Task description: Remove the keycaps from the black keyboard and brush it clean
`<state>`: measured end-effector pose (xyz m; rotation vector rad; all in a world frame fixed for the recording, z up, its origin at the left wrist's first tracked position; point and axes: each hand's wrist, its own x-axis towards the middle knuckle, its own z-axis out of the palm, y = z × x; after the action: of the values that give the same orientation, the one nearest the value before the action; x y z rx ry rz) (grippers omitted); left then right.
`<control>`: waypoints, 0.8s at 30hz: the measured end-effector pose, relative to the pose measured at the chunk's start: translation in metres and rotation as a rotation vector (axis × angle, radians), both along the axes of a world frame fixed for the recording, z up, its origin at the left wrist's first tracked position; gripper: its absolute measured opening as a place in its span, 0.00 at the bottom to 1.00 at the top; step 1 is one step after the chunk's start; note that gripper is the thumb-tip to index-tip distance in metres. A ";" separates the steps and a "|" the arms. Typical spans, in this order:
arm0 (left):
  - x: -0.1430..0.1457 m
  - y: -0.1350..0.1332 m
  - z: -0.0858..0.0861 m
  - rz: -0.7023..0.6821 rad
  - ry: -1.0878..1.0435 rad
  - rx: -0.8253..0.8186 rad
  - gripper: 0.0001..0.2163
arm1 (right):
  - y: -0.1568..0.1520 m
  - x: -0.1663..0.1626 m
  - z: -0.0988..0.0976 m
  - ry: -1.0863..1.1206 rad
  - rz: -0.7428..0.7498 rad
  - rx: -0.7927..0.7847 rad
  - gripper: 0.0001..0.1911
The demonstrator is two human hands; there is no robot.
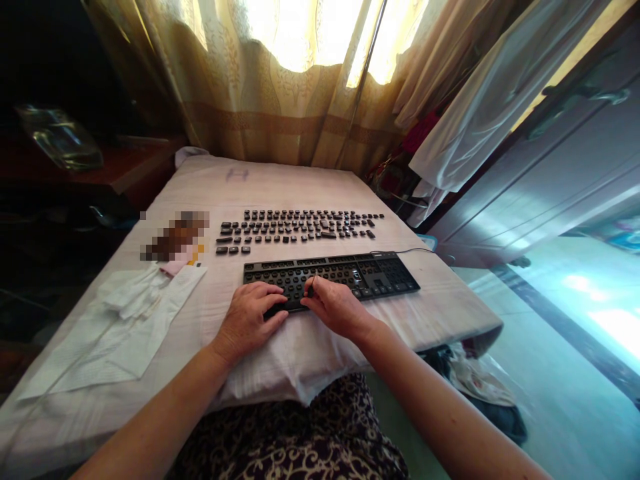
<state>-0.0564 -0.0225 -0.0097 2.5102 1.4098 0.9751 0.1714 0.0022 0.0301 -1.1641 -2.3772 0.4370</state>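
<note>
A black computer keyboard (335, 272) lies on the cloth, most of its keycaps off and the bare key posts showing. My left hand (253, 310) rests over its left front corner, fingers apart, with the thumb by the near edge. Close beside it, my right hand (335, 303) is closed in a pinch above the keyboard's lower middle. Between those fingertips shows a small dark thing (311, 289), too small to name for sure. Behind the keyboard, loose black keycaps (295, 225) lie spread in several rows.
A white cloth (240, 183) covers the table. Crumpled white paper (130, 307) lies at left, beside a blurred-out patch. The keyboard's cable (417, 250) runs off right. A glass jar (63, 140) stands on a brown cabinet; curtains (280, 107) hang behind.
</note>
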 end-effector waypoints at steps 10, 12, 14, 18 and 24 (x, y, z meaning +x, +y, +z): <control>0.000 0.000 0.001 0.005 -0.010 0.013 0.07 | 0.007 0.006 -0.015 0.113 0.003 0.004 0.11; 0.000 0.000 0.000 0.008 -0.013 0.014 0.07 | 0.007 0.005 -0.019 0.167 -0.025 -0.011 0.11; 0.000 0.000 0.000 0.009 -0.016 0.014 0.07 | 0.006 0.004 -0.023 0.208 -0.056 -0.017 0.11; 0.001 0.000 -0.001 0.007 -0.015 0.008 0.07 | 0.004 0.001 -0.030 0.319 -0.147 -0.064 0.09; 0.001 -0.001 -0.001 0.005 -0.012 0.000 0.07 | 0.006 0.003 -0.024 0.317 -0.099 -0.160 0.10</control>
<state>-0.0553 -0.0231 -0.0102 2.4974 1.4138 0.9889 0.1743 0.0080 0.0065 -1.1770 -2.0345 0.7307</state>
